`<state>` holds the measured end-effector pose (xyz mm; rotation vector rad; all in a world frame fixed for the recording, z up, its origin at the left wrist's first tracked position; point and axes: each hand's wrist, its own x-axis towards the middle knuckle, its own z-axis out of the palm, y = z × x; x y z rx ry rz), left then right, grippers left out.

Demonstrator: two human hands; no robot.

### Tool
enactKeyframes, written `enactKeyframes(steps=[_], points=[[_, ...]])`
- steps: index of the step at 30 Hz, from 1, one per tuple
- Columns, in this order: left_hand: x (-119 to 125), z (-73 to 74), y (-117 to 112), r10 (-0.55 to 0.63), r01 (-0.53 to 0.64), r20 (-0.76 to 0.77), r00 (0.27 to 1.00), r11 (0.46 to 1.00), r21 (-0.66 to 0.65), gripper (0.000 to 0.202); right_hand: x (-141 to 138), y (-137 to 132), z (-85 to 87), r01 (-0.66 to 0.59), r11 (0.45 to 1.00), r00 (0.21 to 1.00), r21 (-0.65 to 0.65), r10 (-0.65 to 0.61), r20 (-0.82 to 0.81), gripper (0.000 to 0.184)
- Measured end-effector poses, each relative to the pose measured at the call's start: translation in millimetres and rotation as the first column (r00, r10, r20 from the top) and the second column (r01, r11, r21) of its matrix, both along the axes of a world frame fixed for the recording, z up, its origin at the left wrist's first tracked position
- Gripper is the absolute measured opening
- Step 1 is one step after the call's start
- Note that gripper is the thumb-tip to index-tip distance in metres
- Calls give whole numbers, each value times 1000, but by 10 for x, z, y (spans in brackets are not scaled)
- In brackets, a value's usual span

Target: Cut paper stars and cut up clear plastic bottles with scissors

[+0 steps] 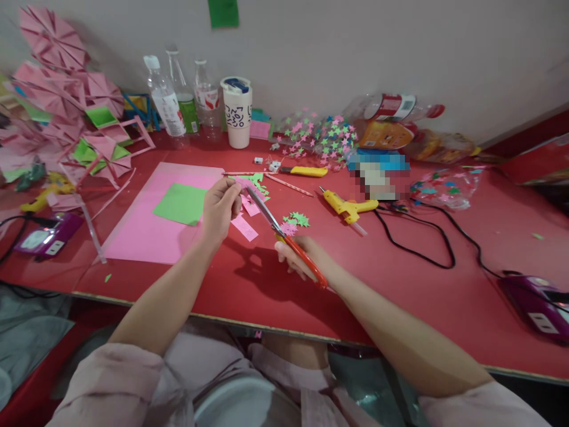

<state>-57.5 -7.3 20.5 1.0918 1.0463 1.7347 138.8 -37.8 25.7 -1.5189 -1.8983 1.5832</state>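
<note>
My left hand (221,207) is closed in a pinch on a small piece of pink paper (242,182), held above the red table. In my right hand (306,259) is a pair of scissors (297,249) with red handles, its blades reaching up and left to the pink paper. Below the blades lie pink paper strips (245,227). Close by are small piles of green star cutouts (297,219) and pink star cutouts (288,229). A green paper square (180,203) rests on a large pink sheet (142,237) beside my left hand.
A yellow glue gun (347,206) with a black cord lies right of the stars. Behind are a yellow utility knife (309,171), a white cup (237,112), plastic bottles (165,101) and bags of paper stars (335,142). Pink paper fans (66,89) stand left; a purple power box (537,305) sits right.
</note>
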Motion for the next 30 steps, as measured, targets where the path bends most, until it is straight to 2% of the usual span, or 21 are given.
enactKeyframes(steps=[4, 12, 19, 30], points=[[15, 8, -9, -27, 26, -16, 1000, 999, -19, 17, -1, -1, -9, 5, 1000, 1000, -2, -5, 1, 49], [20, 23, -13, -66, 67, 44, 997, 997, -31, 18, 0, 2, -25, -9, 1000, 999, -26, 8, -38, 48], [22, 19, -21, -62, 62, 2, 998, 998, -25, 17, 0, -3, -32, 8, 999, 998, -38, -10, -59, 47], [24, 17, -28, -68, 68, 22, 997, 998, -9, 16, -2, -1, -39, 19, 999, 998, -42, -21, -53, 48]])
